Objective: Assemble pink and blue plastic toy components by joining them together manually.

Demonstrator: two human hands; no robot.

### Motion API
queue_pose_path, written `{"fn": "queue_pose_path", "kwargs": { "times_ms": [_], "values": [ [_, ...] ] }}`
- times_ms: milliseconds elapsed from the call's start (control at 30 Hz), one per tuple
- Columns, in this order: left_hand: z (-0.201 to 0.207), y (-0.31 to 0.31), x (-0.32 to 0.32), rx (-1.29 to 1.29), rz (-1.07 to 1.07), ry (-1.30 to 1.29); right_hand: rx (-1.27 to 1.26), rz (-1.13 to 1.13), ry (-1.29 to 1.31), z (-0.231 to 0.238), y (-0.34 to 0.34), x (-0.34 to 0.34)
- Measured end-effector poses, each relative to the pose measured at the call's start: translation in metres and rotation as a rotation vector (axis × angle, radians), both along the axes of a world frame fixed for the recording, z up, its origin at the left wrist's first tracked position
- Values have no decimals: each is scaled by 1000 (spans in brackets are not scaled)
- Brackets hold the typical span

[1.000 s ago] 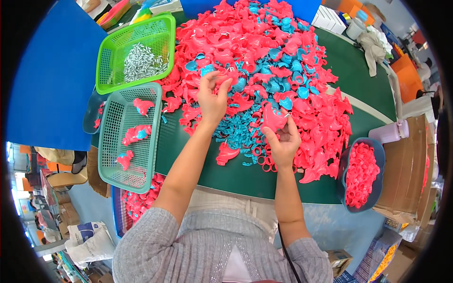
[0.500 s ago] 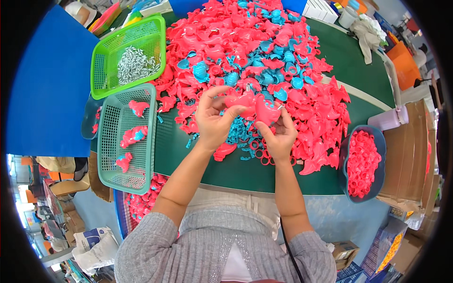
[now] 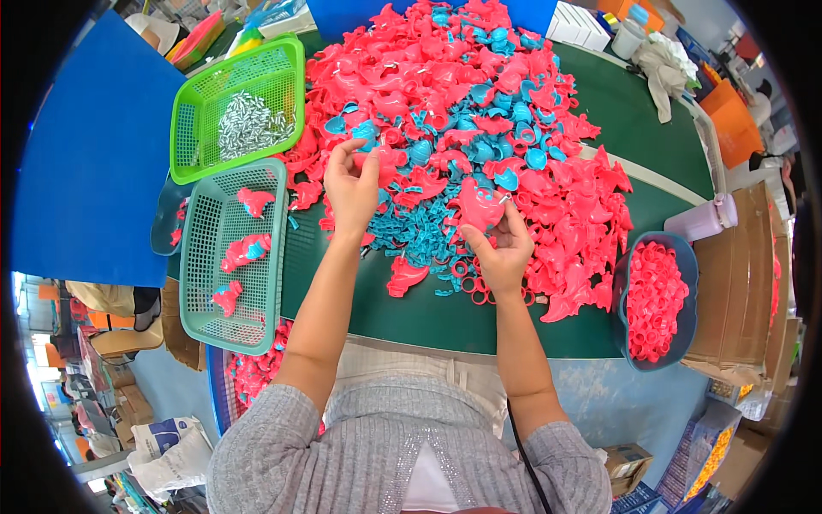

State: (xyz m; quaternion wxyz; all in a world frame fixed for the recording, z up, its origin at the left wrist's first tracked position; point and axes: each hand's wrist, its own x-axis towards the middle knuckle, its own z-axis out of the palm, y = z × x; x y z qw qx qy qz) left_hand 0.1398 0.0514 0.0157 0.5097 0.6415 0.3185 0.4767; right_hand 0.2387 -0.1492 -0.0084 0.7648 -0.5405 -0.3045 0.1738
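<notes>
My right hand (image 3: 505,253) is closed on a glossy pink plastic shell (image 3: 479,206), rounded with a pointed tip. A small silvery pin shows at the shell's right edge, by my fingertips. My left hand (image 3: 351,188) is over the left side of the heap, fingers bent, with a gap between thumb and forefinger. Just beyond its fingertips lies a blue shell-shaped piece (image 3: 366,132); another pink piece (image 3: 390,163) sits beside the thumb. Whether the fingers touch either piece is hard to see. Small blue clip-like parts (image 3: 411,227) lie between my hands.
A large heap of pink pieces (image 3: 377,73) covers the green table (image 3: 402,321). At left stand a green basket (image 3: 300,94) of metal pins and a teal basket (image 3: 278,248) with 3 pink-and-blue pieces. A dark tub (image 3: 692,295) of pink rings is at right.
My left hand has moved left, away from the right hand, and no longer holds the pink piece seen in it before. My right hand keeps its pink shell in nearly the same place.
</notes>
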Motion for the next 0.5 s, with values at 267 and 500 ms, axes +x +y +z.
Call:
{"fn": "queue_pose_path", "kwargs": {
  "times_ms": [267,500],
  "values": [
    [-13,22,9,134,-14,348,-8,4,-7,3,1,0],
    [-5,65,43,705,374,640,-9,-27,-1,4,3,2]
  ]
}}
